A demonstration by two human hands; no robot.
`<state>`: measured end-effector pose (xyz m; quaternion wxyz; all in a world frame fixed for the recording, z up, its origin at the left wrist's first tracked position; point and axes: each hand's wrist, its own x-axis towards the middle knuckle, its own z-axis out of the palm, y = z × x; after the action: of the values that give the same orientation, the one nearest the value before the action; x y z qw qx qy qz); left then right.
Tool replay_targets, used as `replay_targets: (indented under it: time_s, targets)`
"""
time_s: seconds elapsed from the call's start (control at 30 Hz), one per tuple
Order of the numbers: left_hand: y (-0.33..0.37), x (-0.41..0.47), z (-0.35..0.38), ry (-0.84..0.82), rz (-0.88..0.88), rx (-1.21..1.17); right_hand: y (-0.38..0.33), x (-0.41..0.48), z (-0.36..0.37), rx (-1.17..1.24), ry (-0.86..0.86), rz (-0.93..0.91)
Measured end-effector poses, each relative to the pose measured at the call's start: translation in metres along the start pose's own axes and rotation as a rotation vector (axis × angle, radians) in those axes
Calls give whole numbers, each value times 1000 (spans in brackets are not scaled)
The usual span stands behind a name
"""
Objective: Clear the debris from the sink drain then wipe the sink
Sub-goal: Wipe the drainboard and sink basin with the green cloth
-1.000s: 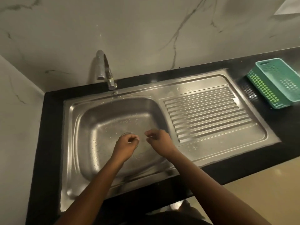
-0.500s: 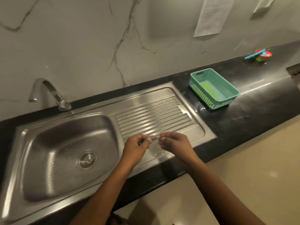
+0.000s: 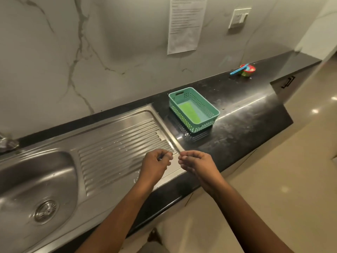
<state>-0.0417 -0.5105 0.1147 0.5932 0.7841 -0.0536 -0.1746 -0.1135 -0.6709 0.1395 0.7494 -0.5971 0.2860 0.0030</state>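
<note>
Head cam has both hands, left hand [image 3: 155, 166] and right hand [image 3: 197, 164], pinched nearly closed over the draining board, can't tell what's in them, so any debris could drop short while the sink drain [image 3: 45, 210] sits lower left.

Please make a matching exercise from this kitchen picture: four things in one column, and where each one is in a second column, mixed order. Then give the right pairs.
Things:
1. drain
2. green basket
3. paper sheet
4. small red bowl

Places:
A. fixed on the marble wall
B. far end of the black counter
C. bottom of the sink basin
D. on the counter, just right of the ribbed drainboard

Pairs: 1-C, 2-D, 3-A, 4-B
</note>
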Motion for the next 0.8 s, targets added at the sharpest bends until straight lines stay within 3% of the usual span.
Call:
replay_targets:
  time_s: [0.2,0.6,0.8]
  targets:
    - [24,51,25,-11,17,-9,-37,50,-18,0,50,-16]
    - [65,108,57,78,-3,0,-105,181,-50,-176,-12,-112]
    - [58,108,72,205,-71,-7,-114,271,-66,-532,-25,-123]
